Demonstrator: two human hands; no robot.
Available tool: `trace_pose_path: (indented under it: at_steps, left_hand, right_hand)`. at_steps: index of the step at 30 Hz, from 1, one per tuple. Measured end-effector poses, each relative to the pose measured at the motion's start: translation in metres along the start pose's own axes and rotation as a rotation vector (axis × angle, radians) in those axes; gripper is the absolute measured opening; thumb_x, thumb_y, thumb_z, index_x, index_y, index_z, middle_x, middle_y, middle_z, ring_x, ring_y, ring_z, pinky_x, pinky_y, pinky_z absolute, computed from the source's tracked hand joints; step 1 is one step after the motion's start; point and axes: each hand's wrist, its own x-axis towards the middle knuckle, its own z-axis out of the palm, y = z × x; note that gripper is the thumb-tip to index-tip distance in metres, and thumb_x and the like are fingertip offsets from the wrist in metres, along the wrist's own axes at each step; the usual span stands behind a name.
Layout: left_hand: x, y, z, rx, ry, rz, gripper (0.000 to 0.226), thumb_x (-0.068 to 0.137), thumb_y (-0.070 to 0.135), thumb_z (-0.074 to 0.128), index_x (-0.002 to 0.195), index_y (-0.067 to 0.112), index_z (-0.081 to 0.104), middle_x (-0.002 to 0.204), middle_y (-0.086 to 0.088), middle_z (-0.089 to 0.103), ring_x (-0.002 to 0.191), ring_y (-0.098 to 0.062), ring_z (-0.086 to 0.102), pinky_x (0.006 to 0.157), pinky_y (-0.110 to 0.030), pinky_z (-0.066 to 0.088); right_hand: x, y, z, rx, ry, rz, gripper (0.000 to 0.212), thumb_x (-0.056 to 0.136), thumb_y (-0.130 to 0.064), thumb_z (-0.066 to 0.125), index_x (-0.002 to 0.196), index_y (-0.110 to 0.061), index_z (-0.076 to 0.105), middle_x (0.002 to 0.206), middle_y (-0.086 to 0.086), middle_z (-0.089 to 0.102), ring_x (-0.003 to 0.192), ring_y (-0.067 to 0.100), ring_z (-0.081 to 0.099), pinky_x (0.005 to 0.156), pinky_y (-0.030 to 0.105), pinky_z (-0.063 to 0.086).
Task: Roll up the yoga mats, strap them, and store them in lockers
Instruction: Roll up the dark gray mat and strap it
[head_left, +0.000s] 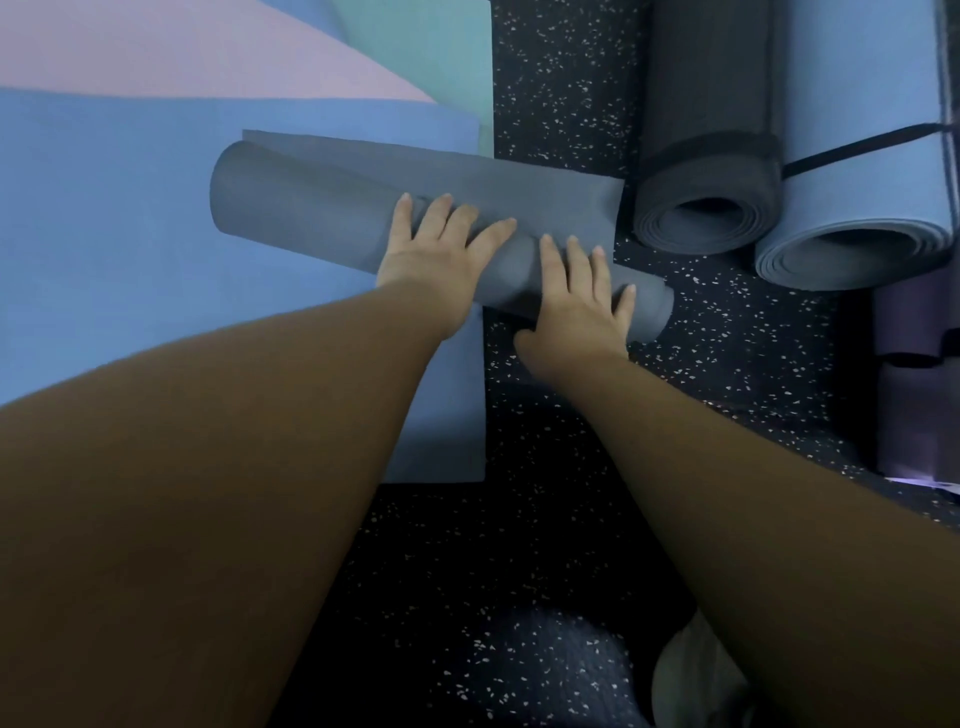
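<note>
Both my hands, left hand (436, 249) and right hand (582, 291), pressed flat with spread fingers on the grey mat (322, 208), nearly rolled atop the blue mat (156, 234). It seemed soft, springy foam, best gripped mid-roll.

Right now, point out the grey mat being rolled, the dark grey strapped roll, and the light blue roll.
grey mat (311, 208), head view, left part of roll.
dark grey strapped roll (706, 104), head view, its side.
light blue roll (862, 78), head view, its side.
</note>
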Motion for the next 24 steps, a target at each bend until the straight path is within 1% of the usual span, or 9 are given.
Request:
trace_pose_path:
  at_steps: [3, 6, 11, 14, 17, 20, 21, 22, 24]
  left_hand:
    - [0.009, -0.007, -0.003, -0.046, 0.049, 0.023, 0.084, 0.089, 0.036, 0.063, 0.151, 0.034, 0.006, 0.153, -0.005, 0.021, 0.143, -0.027, 0.014, 0.116, -0.053, 0.001]
    - [0.012, -0.008, -0.001, 0.006, 0.095, 0.057, 0.080, 0.088, 0.038, 0.063, 0.150, 0.032, 0.012, 0.147, -0.006, 0.030, 0.135, -0.030, 0.024, 0.114, -0.051, 0.010]
    - [0.004, -0.004, -0.004, 0.035, 0.118, 0.068, 0.077, 0.089, 0.039, 0.062, 0.149, 0.031, 0.014, 0.145, -0.007, 0.032, 0.131, -0.032, 0.028, 0.111, -0.050, 0.016]
    - [-0.017, 0.000, 0.001, -0.019, 0.135, 0.033, 0.076, 0.087, 0.037, 0.064, 0.148, 0.031, 0.017, 0.142, -0.005, 0.036, 0.128, -0.031, 0.030, 0.110, -0.048, 0.018]
    - [-0.047, 0.005, 0.011, -0.053, 0.140, 0.008, 0.078, 0.084, 0.039, 0.067, 0.147, 0.032, 0.023, 0.141, -0.002, 0.039, 0.126, -0.029, 0.033, 0.108, -0.047, 0.020]
    - [-0.078, 0.014, 0.017, -0.065, 0.075, -0.030, 0.078, 0.082, 0.041, 0.069, 0.146, 0.034, 0.026, 0.142, 0.000, 0.038, 0.129, -0.029, 0.032, 0.109, -0.046, 0.021]
    - [-0.091, 0.018, 0.020, -0.063, 0.073, -0.042, 0.077, 0.079, 0.039, 0.071, 0.145, 0.033, 0.031, 0.140, -0.002, 0.042, 0.127, -0.030, 0.035, 0.107, -0.047, 0.024]
    - [-0.103, 0.023, 0.024, -0.072, 0.106, -0.049, 0.076, 0.074, 0.036, 0.077, 0.140, 0.030, 0.040, 0.133, -0.005, 0.049, 0.121, -0.033, 0.043, 0.104, -0.050, 0.029]
    - [-0.128, 0.032, 0.034, -0.129, 0.225, -0.055, 0.071, 0.058, 0.026, 0.084, 0.124, 0.023, 0.058, 0.113, -0.012, 0.062, 0.101, -0.037, 0.057, 0.092, -0.054, 0.041]
  right_hand:
    - [0.000, 0.005, 0.001, -0.001, 0.028, -0.022, 0.092, 0.084, -0.017, 0.056, 0.152, -0.028, -0.005, 0.160, -0.004, -0.009, 0.146, 0.020, -0.015, 0.116, 0.052, -0.006]
    - [0.002, 0.008, 0.000, 0.042, 0.038, -0.031, 0.090, 0.084, -0.014, 0.054, 0.152, -0.029, -0.003, 0.160, -0.005, -0.007, 0.146, 0.019, -0.014, 0.116, 0.050, -0.007]
    - [-0.009, 0.009, 0.001, 0.076, 0.065, -0.043, 0.088, 0.082, -0.011, 0.051, 0.152, -0.029, 0.001, 0.160, -0.006, -0.006, 0.146, 0.017, -0.014, 0.117, 0.049, -0.008]
    - [-0.022, 0.009, -0.001, 0.100, 0.068, -0.073, 0.082, 0.082, -0.009, 0.049, 0.152, -0.028, 0.009, 0.160, -0.005, 0.000, 0.146, 0.017, -0.010, 0.116, 0.049, -0.008]
    - [-0.040, 0.008, -0.002, 0.148, 0.012, -0.072, 0.077, 0.082, -0.010, 0.049, 0.149, -0.030, 0.018, 0.159, -0.005, 0.008, 0.146, 0.016, -0.004, 0.116, 0.048, -0.007]
    - [-0.067, 0.005, 0.004, 0.164, -0.042, -0.044, 0.076, 0.083, -0.011, 0.049, 0.150, -0.031, 0.018, 0.160, -0.006, 0.006, 0.147, 0.016, -0.006, 0.116, 0.047, -0.008]
    - [-0.078, 0.004, 0.008, 0.159, -0.045, -0.039, 0.077, 0.083, -0.010, 0.048, 0.150, -0.031, 0.016, 0.160, -0.006, 0.003, 0.147, 0.016, -0.008, 0.116, 0.047, -0.009]
    - [-0.090, 0.002, 0.012, 0.141, -0.045, -0.033, 0.078, 0.083, -0.010, 0.048, 0.151, -0.031, 0.014, 0.161, -0.006, 0.001, 0.147, 0.017, -0.011, 0.116, 0.047, -0.009]
    - [-0.114, 0.003, 0.024, 0.092, -0.047, -0.025, 0.081, 0.084, -0.010, 0.047, 0.152, -0.032, 0.008, 0.161, -0.005, -0.006, 0.146, 0.020, -0.015, 0.115, 0.048, -0.010]
